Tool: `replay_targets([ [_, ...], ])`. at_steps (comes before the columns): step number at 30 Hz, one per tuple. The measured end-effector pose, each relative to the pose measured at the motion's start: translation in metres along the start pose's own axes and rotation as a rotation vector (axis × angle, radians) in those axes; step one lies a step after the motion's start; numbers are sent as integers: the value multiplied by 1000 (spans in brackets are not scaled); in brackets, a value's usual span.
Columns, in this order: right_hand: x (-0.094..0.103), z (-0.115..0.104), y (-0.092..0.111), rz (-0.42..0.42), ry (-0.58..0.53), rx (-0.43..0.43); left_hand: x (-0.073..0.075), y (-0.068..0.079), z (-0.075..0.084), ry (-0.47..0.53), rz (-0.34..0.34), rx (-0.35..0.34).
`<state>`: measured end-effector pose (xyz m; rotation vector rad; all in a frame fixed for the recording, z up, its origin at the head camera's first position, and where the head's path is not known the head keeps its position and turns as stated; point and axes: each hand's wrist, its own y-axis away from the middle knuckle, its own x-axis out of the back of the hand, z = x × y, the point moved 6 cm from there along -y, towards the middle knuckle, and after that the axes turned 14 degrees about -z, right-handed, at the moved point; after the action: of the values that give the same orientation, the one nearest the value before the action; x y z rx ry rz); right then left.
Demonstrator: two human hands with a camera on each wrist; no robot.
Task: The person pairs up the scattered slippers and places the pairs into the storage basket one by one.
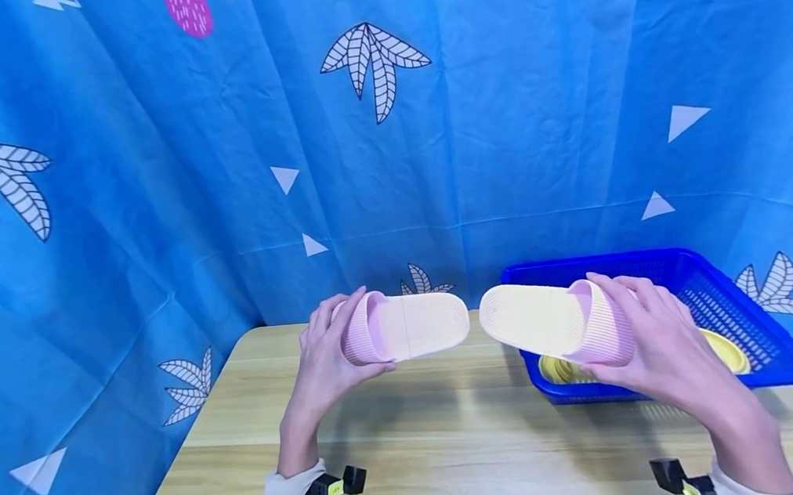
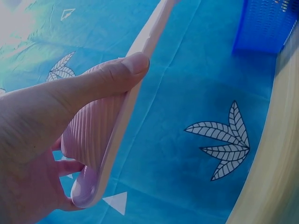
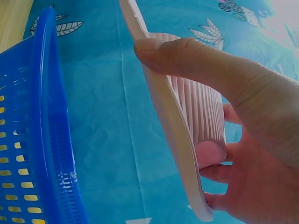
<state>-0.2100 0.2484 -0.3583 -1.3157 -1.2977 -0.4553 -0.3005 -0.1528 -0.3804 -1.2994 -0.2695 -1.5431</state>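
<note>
Two pink slippers are held up above the table, heel ends pointing at each other with a small gap. My left hand [image 1: 331, 355] grips the left slipper [image 1: 424, 324] around its ribbed strap; in the left wrist view the thumb lies along the edge of its sole [image 2: 126, 116]. The right slipper [image 1: 533, 316] is in my right hand [image 1: 667, 342], the thumb below and the fingers over the strap. From the right wrist view, the ribbed strap [image 3: 198, 107] shows between thumb and fingers. Both insoles face the head camera.
A blue plastic basket [image 1: 784, 351] stands at the table's right, behind and below my right hand. Yellow items [image 1: 727, 352] lie in it, partly hidden. The wooden table [image 1: 442, 448] meets a blue patterned curtain [image 1: 534, 125] at the back and left.
</note>
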Motion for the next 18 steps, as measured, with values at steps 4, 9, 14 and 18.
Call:
replay_targets([
  [4,-1,-1,-1,-4,1,4,-3,-2,1,6,-4,-8],
  [9,-2,-2,-2,-14,7,1,-5,-4,3,12,-8,-17],
  [14,-5,-7,-2,-9,12,29,-8,-2,3,3,-15,-3],
  [18,-5,-10,-2,-5,5,31,-10,-2,4,-2,-14,-4],
])
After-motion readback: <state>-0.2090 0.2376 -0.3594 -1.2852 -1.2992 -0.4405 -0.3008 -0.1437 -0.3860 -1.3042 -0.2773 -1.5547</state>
